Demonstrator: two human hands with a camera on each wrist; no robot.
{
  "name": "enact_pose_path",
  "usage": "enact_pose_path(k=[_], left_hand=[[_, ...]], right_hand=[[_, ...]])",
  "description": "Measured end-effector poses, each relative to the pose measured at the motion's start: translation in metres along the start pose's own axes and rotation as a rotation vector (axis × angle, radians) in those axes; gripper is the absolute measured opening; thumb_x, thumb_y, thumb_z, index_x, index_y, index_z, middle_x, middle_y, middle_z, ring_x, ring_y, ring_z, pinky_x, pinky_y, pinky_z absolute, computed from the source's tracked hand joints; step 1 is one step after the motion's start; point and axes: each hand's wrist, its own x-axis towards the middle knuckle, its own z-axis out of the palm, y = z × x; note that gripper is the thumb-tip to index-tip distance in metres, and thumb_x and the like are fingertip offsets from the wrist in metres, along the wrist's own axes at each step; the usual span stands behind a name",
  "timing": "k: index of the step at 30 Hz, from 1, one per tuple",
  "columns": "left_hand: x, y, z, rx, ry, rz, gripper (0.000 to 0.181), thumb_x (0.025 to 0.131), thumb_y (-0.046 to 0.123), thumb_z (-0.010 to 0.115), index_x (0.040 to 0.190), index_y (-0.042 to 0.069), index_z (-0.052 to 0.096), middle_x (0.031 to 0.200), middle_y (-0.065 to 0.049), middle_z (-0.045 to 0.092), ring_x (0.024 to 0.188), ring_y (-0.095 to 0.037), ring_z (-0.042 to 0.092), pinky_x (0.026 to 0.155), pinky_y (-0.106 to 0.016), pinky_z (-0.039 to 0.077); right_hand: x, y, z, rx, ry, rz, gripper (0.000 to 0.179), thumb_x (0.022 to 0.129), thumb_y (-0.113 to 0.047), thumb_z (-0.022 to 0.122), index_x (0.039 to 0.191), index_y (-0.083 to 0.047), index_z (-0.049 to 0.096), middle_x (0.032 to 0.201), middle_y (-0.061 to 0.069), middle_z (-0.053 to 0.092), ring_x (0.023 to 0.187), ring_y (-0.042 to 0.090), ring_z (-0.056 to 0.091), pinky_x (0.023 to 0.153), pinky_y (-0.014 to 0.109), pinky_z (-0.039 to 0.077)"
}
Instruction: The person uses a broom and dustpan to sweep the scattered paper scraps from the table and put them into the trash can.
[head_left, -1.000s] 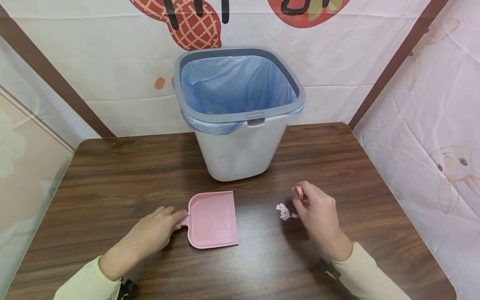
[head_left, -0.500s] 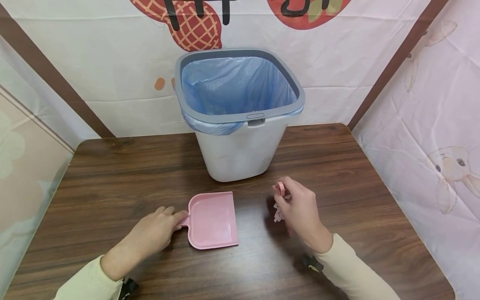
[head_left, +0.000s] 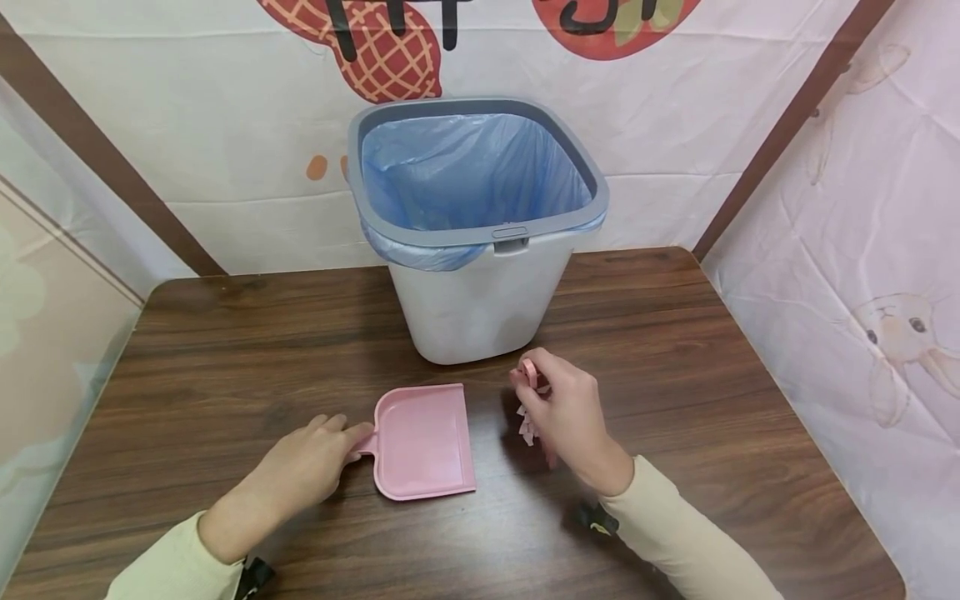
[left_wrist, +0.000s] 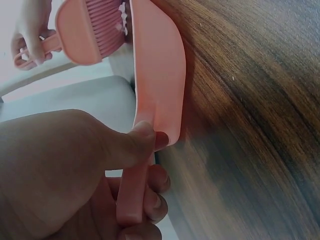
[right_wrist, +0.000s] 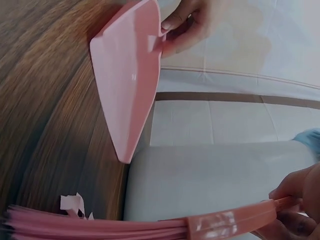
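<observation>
My left hand grips the handle of a pink dustpan, thumb on top and fingers curled beneath, as the left wrist view shows. The dustpan lies on the table with its straight lip facing right. My right hand holds a small pink brush by its looped handle, bristles pointing down at the table. In the head view the hand hides most of the brush. Small pale pink paper scraps lie on the dustpan side of the bristles, a short gap from the lip; one scrap shows beside the bristles in the right wrist view.
A white bin with a grey rim and a blue liner bag stands at the back middle of the wooden table, just behind the dustpan and brush. Printed fabric walls rise behind and at both sides.
My right hand has moved left with the brush, and the paper scraps have shifted left with it, closer to the dustpan. The left hand and dustpan have stayed in place.
</observation>
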Motion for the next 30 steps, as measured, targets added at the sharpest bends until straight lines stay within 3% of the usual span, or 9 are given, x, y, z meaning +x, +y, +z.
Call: enact_pose_path(k=[22,30], left_hand=[[0.001,0.001,0.001,0.003,-0.003,-0.008,0.027,0.085,0.008,0.079,0.110,0.011,0.071,0.086,-0.010,0.063,0.080,-0.032,0.062,0.068,-0.049,0.056],[0.001,0.001,0.000,-0.005,-0.014,-0.014,0.026,0.085,0.008,0.078,0.110,0.011,0.071,0.085,-0.009,0.062,0.078,-0.032,0.062,0.067,-0.049,0.056]], right_hand=[[0.010,-0.026,0.033,0.118,-0.028,-0.016,0.028,0.087,-0.005,0.077,0.079,-0.016,0.052,0.073,-0.005,0.055,0.064,0.006,0.054,0.057,0.021,0.048],[0.012,-0.029,0.037,0.222,-0.019,0.007,0.027,0.088,-0.005,0.076,0.078,-0.014,0.052,0.073,-0.003,0.055,0.064,0.008,0.052,0.052,0.029,0.049]])
